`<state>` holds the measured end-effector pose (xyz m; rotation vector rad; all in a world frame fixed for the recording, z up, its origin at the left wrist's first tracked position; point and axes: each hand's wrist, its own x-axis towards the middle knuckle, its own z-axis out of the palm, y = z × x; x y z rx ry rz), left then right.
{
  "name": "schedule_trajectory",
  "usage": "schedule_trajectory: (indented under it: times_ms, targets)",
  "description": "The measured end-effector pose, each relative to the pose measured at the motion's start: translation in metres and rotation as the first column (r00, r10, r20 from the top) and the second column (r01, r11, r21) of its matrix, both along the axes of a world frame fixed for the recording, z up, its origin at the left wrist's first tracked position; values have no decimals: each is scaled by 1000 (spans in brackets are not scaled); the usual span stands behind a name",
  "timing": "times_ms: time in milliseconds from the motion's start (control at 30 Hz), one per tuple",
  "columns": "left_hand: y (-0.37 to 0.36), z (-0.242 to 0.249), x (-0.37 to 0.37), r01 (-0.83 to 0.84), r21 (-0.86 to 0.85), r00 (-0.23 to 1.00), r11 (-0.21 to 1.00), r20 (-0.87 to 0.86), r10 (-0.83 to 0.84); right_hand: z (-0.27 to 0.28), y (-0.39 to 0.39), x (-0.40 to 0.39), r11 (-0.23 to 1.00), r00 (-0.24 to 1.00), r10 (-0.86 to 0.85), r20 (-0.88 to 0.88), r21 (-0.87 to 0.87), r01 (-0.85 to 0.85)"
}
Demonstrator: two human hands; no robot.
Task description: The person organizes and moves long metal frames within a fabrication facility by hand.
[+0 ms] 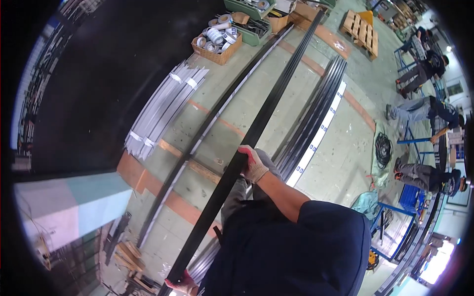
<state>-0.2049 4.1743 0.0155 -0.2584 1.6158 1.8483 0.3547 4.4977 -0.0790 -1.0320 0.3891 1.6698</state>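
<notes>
A long black bar (217, 197) runs diagonally across the view, from the bottom edge up to the top. Around its middle is my right hand (253, 164), in a white glove with red on the fingers, its fingers closed on the bar. Lower down, near the bottom edge, my left hand (183, 284) in a similar glove grips the same bar; part of it is cut off or hidden. Below the bar, on the floor, lie a thin dark bar with a light strip (200, 132) to the left and a bundle of dark bars (316, 116) to the right.
A basket of tape rolls (217, 42) stands at the top, beside green toolboxes (254, 29). Grey strips (165, 106) lie on the left. A pallet (360, 32) and a coiled black cable (383, 149) are on the right. Several people (427, 109) are at the far right, near blue stands.
</notes>
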Motion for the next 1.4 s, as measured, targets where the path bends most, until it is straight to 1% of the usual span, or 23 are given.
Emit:
schedule_trajectory:
  times_ms: [33, 133, 167, 200, 233, 267, 300, 333, 367, 400, 500, 567, 600, 633, 700, 733, 767, 867, 1033, 1133, 1233, 1367, 1400]
  targets:
    - [15, -6, -3, 21, -7, 1000, 1000, -13, -21, -3, 15, 4, 1000, 998, 17, -55, -21, -18]
    - [65, -33, -4, 88, -32, 995, 996, -50, -90, -14, 54, 6, 1000, 1000, -14, 3, -14, 14]
    - [78, -45, -3, 119, -44, 990, 992, -77, -122, -24, 63, -3, 994, 961, -27, 275, 106, -2]
    - [88, -55, -6, 166, -63, 975, 984, -140, -173, -41, 69, -12, 983, 841, -74, 536, 182, -29]
    - [98, -72, -3, 243, -79, 941, 967, -223, -255, -98, 80, -6, 938, 582, -185, 792, 320, -137]
    - [101, -82, -6, 369, -106, 857, 923, -345, -382, -137, 89, -2, 921, 516, -187, 836, 333, -205]
    - [131, -80, 5, 183, -143, 932, 973, -289, -218, -168, 97, 4, 946, 781, -13, 625, 262, -193]
    - [162, -76, 18, -15, -178, 969, 984, -245, -29, -199, 112, 12, 968, 940, 132, 316, 163, -191]
    - [170, -91, 5, 46, -112, 997, 993, -59, -52, -220, 122, 14, 978, 970, 170, 174, 92, -188]
    - [182, -97, -9, 104, -42, 987, 994, 129, -97, -210, 134, 12, 983, 965, 166, 201, 48, -179]
    - [226, -121, -4, 15, -228, 999, 974, -26, -21, -182, 177, -7, 992, 971, 69, 227, -120, -42]
    - [230, -170, -26, 88, -374, 948, 923, -252, -192, -208, 190, -15, 1000, 992, 4, 126, -25, -1]
    - [246, -178, -26, 89, -300, 982, 950, -133, -134, -227, 195, -21, 999, 997, -28, 71, 19, 27]
    - [263, -186, -27, 71, -234, 997, 970, -8, -75, -248, 201, -29, 996, 991, -83, 101, 46, 79]
    - [270, -247, -49, 126, -228, 987, 965, -71, -146, -297, 219, -48, 977, 967, -198, 158, 118, 180]
    - [276, -278, -57, 148, -219, 979, 965, -106, -174, -318, 226, -52, 980, 975, -185, 121, 98, 174]
    - [283, -302, -71, 134, -155, 990, 979, 56, -127, -340, 234, -54, 982, 981, -175, 85, 82, 168]
    - [300, -389, -92, 193, -28, 980, 981, 55, -191, -401, 257, -63, 979, 979, -190, 68, 87, 184]
    - [326, -502, -105, 201, 10, 975, 980, 92, -201, -483, 277, -74, 981, 972, -181, 150, 90, 169]
    - [331, -555, -99, 221, 35, 969, 975, 103, -224, -528, 282, -73, 967, 968, -224, 111, 150, 207]
    - [333, -605, -96, 282, 36, 953, 959, 107, -284, -564, 285, -69, 967, 967, -196, 164, 195, 163]
    - [323, -665, -84, 268, 42, 960, 963, 68, -270, -611, 283, -62, 960, 961, -183, 208, 250, 128]
    - [321, -681, -86, 194, 59, 979, 979, 59, -197, -615, 282, -62, 959, 961, -179, 212, 255, 122]
